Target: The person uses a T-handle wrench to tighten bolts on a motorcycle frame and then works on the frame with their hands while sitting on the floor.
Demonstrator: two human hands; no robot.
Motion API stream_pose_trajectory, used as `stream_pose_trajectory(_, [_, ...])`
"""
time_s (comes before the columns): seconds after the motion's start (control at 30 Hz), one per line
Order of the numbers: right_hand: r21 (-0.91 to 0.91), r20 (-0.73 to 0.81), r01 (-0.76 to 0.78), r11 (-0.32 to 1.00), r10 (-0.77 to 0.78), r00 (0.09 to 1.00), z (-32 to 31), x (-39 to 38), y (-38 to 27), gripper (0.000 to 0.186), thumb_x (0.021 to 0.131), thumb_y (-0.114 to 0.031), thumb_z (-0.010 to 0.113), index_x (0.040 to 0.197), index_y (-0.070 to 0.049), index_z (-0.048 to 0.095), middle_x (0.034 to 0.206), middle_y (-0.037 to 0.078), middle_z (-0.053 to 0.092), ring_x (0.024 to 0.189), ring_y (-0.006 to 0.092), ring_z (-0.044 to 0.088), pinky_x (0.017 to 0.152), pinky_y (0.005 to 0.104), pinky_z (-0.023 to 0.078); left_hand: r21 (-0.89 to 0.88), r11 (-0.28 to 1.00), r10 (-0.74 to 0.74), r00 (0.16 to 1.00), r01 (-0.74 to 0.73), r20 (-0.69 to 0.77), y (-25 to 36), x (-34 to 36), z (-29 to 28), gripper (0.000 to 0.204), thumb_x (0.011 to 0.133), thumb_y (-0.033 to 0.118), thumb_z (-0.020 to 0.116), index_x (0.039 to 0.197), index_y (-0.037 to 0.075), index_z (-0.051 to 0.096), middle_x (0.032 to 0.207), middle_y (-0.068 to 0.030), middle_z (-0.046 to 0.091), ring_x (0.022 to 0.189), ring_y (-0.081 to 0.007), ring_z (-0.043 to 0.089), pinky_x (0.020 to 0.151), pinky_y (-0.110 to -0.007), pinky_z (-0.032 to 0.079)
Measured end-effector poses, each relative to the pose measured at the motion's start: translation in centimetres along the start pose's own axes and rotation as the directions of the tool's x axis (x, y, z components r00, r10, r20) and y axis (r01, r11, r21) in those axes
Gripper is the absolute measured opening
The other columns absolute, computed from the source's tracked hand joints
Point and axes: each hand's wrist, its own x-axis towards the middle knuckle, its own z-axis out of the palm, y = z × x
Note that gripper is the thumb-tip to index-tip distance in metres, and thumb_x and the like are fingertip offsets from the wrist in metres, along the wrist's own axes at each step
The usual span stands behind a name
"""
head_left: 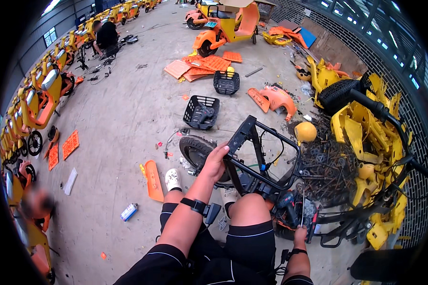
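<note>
My left hand (216, 160) grips the black metal frame (241, 133) of a partly stripped scooter, near its flat top plate. A black tire (190, 153) lies under the frame's left end. My right hand (300, 233), low at the right, is closed on a long thin metal tool (302, 211), whose lower end is hidden by my fingers. Beside that hand are a cordless drill (287, 205) and a pile of tools (310, 213). Black handlebars (380, 108) stand at the far right of the frame.
Yellow panels (383, 133) and bolts (325, 161) heap at the right. Black baskets (201, 112), orange panels (197, 64), a yellow helmet (305, 132) and a spray can (129, 212) lie around. Scooters (40, 107) line the left. Another person (107, 35) crouches farther back.
</note>
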Motion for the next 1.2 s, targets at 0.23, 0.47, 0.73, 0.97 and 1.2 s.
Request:
stream_pose_trajectory(0.23, [0.131, -0.144, 0.355, 0.926, -0.337, 0.930, -4.3, 1.5, -5.0, 0.019, 0.101, -0.016, 0.052, 0.109, 0.001, 0.058, 0.085, 0.004, 0.056, 0.075, 0.0151, 0.050, 0.069, 0.0336, 0.045, -0.031, 1.000, 0.002, 1.000, -0.003, -0.031, -0.2, -0.2, 0.6, 0.048, 0.094, 0.022, 0.063, 0.134, -0.003, 0.054, 0.106, -0.0060, 0.065, 0.092, -0.0165, 0.060, 0.088, -0.032, 0.048])
stream_pose_trajectory(0.47, [0.505, -0.161, 0.498, 0.705, -0.490, 0.857, -3.9, -4.7, -22.5, 0.015, 0.105, -0.019, 0.047, 0.107, -0.005, 0.052, 0.080, 0.000, 0.046, 0.069, 0.0075, 0.044, 0.062, 0.0233, 0.041, -0.048, 0.999, -0.018, 1.000, 0.019, 0.024, -0.1, 0.2, -0.3, 0.057, 0.091, 0.024, 0.066, 0.139, -0.003, 0.049, 0.106, -0.0054, 0.064, 0.090, -0.0143, 0.059, 0.086, -0.029, 0.049])
stream_pose_trajectory(0.73, [0.909, 0.026, 0.220, 0.354, -0.575, 0.818, -3.8, -13.4, -42.8, 0.015, 0.106, -0.019, 0.045, 0.106, -0.006, 0.051, 0.081, 0.001, 0.045, 0.067, 0.0093, 0.042, 0.060, 0.0250, 0.038, -0.041, 0.990, -0.131, 0.982, 0.138, 0.136, 0.8, 0.9, -0.9, 0.064, 0.088, 0.025, 0.069, 0.142, -0.001, 0.046, 0.104, -0.0019, 0.063, 0.090, -0.0135, 0.059, 0.085, -0.029, 0.049])
stream_pose_trajectory(0.97, [0.997, 0.068, -0.017, 0.078, -0.725, 0.685, -0.6, -17.4, -57.1, 0.016, 0.105, -0.018, 0.047, 0.111, -0.005, 0.053, 0.087, 0.004, 0.050, 0.073, 0.0117, 0.046, 0.067, 0.0275, 0.041, -0.012, 0.981, -0.191, 0.971, 0.195, 0.146, 1.4, 1.8, -1.7, 0.065, 0.085, 0.020, 0.073, 0.140, 0.000, 0.045, 0.110, -0.0051, 0.062, 0.099, -0.0158, 0.060, 0.090, -0.032, 0.048])
stream_pose_trajectory(1.2, [0.998, -0.032, 0.063, 0.024, -0.654, 0.756, 7.8, -18.2, -57.9, 0.015, 0.103, -0.019, 0.052, 0.107, -0.004, 0.053, 0.084, 0.005, 0.052, 0.069, 0.0123, 0.046, 0.065, 0.0267, 0.041, -0.022, 0.977, -0.209, 0.974, 0.212, 0.087, 2.0, 1.9, -1.2, 0.066, 0.087, 0.012, 0.069, 0.143, -0.007, 0.039, 0.123, -0.0088, 0.060, 0.113, -0.0157, 0.056, 0.102, -0.032, 0.042])
